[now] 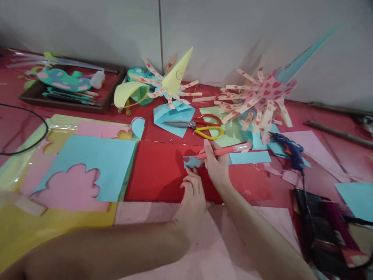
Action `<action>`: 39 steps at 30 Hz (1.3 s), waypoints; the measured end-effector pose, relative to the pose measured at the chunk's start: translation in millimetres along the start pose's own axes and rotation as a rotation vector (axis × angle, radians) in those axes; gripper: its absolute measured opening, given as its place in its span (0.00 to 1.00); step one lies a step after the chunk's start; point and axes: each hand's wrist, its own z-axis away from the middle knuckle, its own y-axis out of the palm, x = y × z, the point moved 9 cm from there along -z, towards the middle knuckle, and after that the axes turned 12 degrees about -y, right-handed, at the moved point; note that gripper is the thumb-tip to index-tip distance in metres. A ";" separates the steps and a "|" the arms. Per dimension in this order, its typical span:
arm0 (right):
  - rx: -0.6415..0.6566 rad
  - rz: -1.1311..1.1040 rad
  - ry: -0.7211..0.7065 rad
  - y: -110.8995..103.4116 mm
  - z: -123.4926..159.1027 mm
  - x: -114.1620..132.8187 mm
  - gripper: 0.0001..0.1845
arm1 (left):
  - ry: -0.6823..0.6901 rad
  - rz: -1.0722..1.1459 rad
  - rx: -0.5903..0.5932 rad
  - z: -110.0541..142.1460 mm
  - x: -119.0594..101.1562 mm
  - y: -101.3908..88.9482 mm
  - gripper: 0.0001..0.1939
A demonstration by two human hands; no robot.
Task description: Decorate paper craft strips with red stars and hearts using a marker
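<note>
A light-blue paper strip point(250, 157) lies across a red board point(157, 171). Red drawing, including a small heart, shows at its left end. My right hand point(218, 165) is closed around a red marker point(230, 149), its tip down at the strip by the heart. With bent fingers, my left hand point(194, 188) holds the strip's near edge against the board; its thumb is hidden. Just beyond the board, scissors point(192, 124) with one red and one yellow handle lie partly spread on a folded blue paper point(171, 112).
Paper cone crafts with decorated strips, one yellow point(176, 77) and one pink and blue point(276, 85), stand by the wall. A brown tray point(101, 105) holds pens and a glue bottle. Coloured sheets point(116, 163) lie left; a glue gun point(291, 149) with its cord lies right.
</note>
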 end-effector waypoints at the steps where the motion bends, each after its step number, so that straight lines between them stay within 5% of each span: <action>1: -0.005 0.012 -0.003 -1.0 0.7 0.2 0.19 | -0.002 -0.001 0.003 0.2 0.0 0.5 0.41; 10: 0.156 0.065 -0.092 2.1 6.4 12.9 0.19 | -0.009 -0.023 0.003 -1.8 -0.9 0.7 0.38; 18: 0.110 0.026 -0.051 -1.0 7.6 7.4 0.19 | 0.005 -0.004 -0.006 0.1 -2.2 -2.4 0.41; 31: 0.046 0.060 0.001 0.4 6.4 3.7 0.19 | 0.035 0.096 0.095 -1.1 1.2 0.1 0.29; 39: 0.134 -0.014 0.005 -1.8 6.1 5.6 0.18 | 0.009 0.117 0.110 -3.3 2.2 -1.0 0.33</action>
